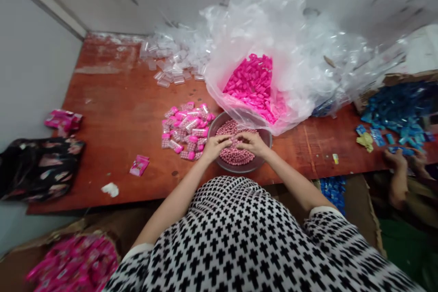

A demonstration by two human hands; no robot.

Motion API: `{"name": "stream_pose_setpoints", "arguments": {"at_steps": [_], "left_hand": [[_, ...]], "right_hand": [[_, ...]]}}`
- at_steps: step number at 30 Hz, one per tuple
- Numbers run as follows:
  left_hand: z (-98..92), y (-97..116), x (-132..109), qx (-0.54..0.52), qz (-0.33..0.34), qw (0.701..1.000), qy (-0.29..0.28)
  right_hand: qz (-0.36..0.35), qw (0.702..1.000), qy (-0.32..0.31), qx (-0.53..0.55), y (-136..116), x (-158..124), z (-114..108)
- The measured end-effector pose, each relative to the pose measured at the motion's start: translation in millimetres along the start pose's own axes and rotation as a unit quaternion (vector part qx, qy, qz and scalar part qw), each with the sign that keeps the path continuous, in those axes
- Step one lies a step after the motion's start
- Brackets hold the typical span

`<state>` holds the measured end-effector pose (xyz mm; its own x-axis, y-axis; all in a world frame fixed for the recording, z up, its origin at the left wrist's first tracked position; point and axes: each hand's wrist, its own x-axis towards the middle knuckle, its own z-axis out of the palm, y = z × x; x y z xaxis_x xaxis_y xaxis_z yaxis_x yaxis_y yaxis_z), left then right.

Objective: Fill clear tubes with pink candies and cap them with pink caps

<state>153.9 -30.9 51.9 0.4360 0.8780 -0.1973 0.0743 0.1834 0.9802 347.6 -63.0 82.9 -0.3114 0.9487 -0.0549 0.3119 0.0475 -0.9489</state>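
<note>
Both my hands meet over a round grey basin [266, 153] of small pink balls [236, 157]. My left hand [219, 145] comes in from the left, its fingers curled and closed near the middle of the basin. From the other side my right hand [251, 142] reaches in, its fingertips pressed together close to the left ones. Something small and pinkish sits between the fingertips, too blurred to name. Left of the basin lies a pile of small clear bottles with pink caps [188, 130], filled with pink balls. Behind it, an open plastic bag [219, 70] holds bright pink caps [251, 82].
Empty clear bottles [178, 61] are heaped at the back of the red-brown table [112, 100]. A pink packet [139, 165] and a black floral bag [51, 164] lie left. A box of pink packets [78, 264] stands below. At right another person's hands [398, 159] work beside blue packets [400, 109].
</note>
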Motion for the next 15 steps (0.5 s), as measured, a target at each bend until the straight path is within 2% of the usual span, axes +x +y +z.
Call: {"name": "stream_pose_setpoints", "arguments": {"at_steps": [4, 9, 11, 13, 15], "left_hand": [[0.6, 3, -2, 0.093, 0.035, 0.995, -0.028], [-0.2, 3, 2, 0.139, 0.059, 0.987, -0.046], [-4.9, 2, 5, 0.145, 0.058, 0.987, -0.040], [-11.3, 0, 9, 0.140, 0.052, 0.989, -0.020], [-16.3, -4, 12, 0.114, 0.038, 0.993, 0.010]], "right_hand": [[-0.006, 0.994, -0.056, -0.091, 6, -2, -3], [0.071, 0.992, -0.081, -0.065, 14, -10, -4], [0.100, 0.986, -0.107, -0.082, 13, -12, -9], [0.096, 0.979, -0.133, -0.123, 10, -9, -19], [0.080, 0.977, -0.118, -0.157, 7, 1, -38]]}}
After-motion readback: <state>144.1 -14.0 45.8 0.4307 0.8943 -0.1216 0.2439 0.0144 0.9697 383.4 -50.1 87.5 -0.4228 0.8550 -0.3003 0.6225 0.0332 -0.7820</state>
